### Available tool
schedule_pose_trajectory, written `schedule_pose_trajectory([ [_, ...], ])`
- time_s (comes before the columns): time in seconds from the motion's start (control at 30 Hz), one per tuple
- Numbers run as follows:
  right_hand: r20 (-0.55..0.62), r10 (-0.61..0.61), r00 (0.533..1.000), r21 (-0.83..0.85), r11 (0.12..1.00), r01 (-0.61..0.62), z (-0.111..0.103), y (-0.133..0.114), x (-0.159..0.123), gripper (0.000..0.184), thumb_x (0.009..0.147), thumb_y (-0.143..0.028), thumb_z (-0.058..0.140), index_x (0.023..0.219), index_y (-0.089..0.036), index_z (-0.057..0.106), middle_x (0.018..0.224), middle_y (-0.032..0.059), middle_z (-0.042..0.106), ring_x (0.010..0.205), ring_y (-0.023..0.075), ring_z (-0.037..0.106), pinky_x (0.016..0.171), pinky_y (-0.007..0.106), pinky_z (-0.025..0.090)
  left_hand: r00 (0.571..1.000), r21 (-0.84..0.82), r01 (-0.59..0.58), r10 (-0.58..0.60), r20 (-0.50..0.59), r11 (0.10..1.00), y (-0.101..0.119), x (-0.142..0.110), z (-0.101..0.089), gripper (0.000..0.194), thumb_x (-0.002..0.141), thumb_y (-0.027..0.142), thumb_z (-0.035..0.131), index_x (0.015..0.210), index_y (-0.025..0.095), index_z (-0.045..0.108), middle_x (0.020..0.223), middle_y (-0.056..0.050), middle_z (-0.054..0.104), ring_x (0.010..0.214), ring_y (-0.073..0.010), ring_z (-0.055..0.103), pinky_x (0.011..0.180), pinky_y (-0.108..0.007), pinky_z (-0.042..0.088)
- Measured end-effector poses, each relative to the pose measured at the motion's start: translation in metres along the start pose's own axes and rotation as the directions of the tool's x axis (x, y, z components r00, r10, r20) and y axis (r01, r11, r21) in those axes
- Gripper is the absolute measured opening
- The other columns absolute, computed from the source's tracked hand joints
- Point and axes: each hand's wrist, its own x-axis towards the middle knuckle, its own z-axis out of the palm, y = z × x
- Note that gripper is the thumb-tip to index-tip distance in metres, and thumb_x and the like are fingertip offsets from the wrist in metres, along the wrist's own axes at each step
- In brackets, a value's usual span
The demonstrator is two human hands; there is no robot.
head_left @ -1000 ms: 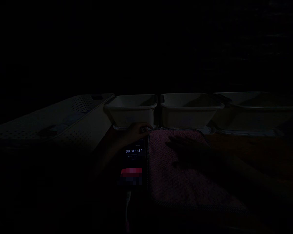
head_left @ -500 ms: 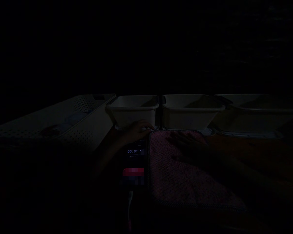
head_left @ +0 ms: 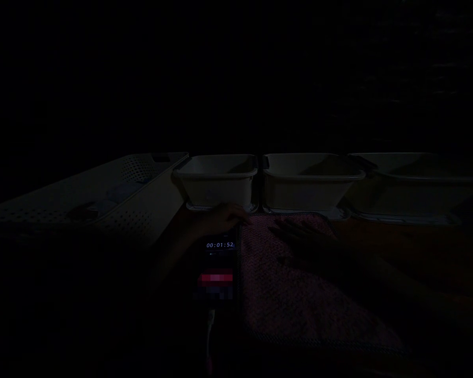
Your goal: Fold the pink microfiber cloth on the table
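Condition of work: the cloth (head_left: 268, 294) lies spread on the bench (head_left: 398, 247), pink side up, with its dark edging visible along the left, near and part of the far edges. No fold shows in the visible area. The right forearm and deep shadow hide most of the right edge, so full flatness there cannot be confirmed. How much work remains cannot be determined from this view.

Location: the bench edges are lost in darkness. The cloth sits on the near side of a row of three basins: the left basin (head_left: 216, 189), the middle basin (head_left: 307, 191) and the right basin (head_left: 413, 194). A perforated basket (head_left: 153, 199) stands left of the row and contains indistinct items (head_left: 122, 191).

Hands: the left hand (head_left: 224, 211) is at the far-left corner of the cloth, fingers slightly bent, tips at the edging; whether they pinch it cannot be told. The right hand (head_left: 305, 239) is laid over the far part of the cloth, fingers extended and spread, gripping nothing.

Markings: the phone (head_left: 216, 262), beside the left edge of the cloth, displays "00:01:52". The red area and lower part of its screen are pixelated and illegible. A cable (head_left: 208, 336) extends from its near end. No brand or label is readable on the basins or basket.
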Motion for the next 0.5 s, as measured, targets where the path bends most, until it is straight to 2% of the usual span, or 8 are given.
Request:
schedule_pose_trajectory([
  [0.13,0.002,-0.034,0.999,-0.026,0.999,0.034,-0.003,-0.001,0.0,0.074,0.085,-0.067,0.03,0.147,-0.031,0.012,0.153,0.0025,0.013,0.139,0.0267,0.017,0.107,0.054,0.025,1.0,0.007,-0.006,0.006,0.026,1.0,-0.004,-0.001,0.0,0.032,0.076,-0.004,0.047,0.087,0.016,0.07,0.092,-0.004,0.068,0.089,-0.0125,0.062,0.084,-0.027,0.047],
  [0.3,0.007,0.036,0.999,0.02,0.999,-0.036,-0.025,-0.016,0.002,0.074,0.08,-0.072,0.033,0.143,-0.033,0.028,0.15,0.0009,0.028,0.134,0.0276,0.03,0.105,0.052,0.031,0.997,0.021,0.003,-0.004,0.08,1.0,-0.008,-0.003,-0.001,0.039,0.076,-0.005,0.044,0.091,0.02,0.069,0.097,-0.002,0.067,0.093,-0.0112,0.06,0.088,-0.029,0.046],
  [0.4,-0.006,0.059,0.998,-0.001,0.998,-0.059,-0.03,-0.019,0.002,0.075,0.08,-0.073,0.032,0.144,-0.034,0.027,0.15,0.0008,0.026,0.136,0.0285,0.027,0.108,0.053,0.026,0.997,0.026,0.004,-0.007,0.08,1.0,-0.008,-0.004,-0.001,0.036,0.077,-0.003,0.044,0.092,0.02,0.069,0.098,-0.003,0.067,0.094,-0.0116,0.06,0.088,-0.029,0.046],
  [0.5,0.004,0.072,0.997,-0.016,0.997,-0.072,-0.024,-0.014,0.002,0.077,0.079,-0.074,0.032,0.145,-0.035,0.021,0.152,0.0016,0.019,0.138,0.0311,0.02,0.108,0.057,0.019,0.997,0.023,-0.003,0.001,0.08,1.0,-0.01,-0.005,0.0,0.037,0.076,-0.003,0.044,0.092,0.02,0.069,0.099,-0.003,0.066,0.094,-0.012,0.06,0.088,-0.03,0.045],
])
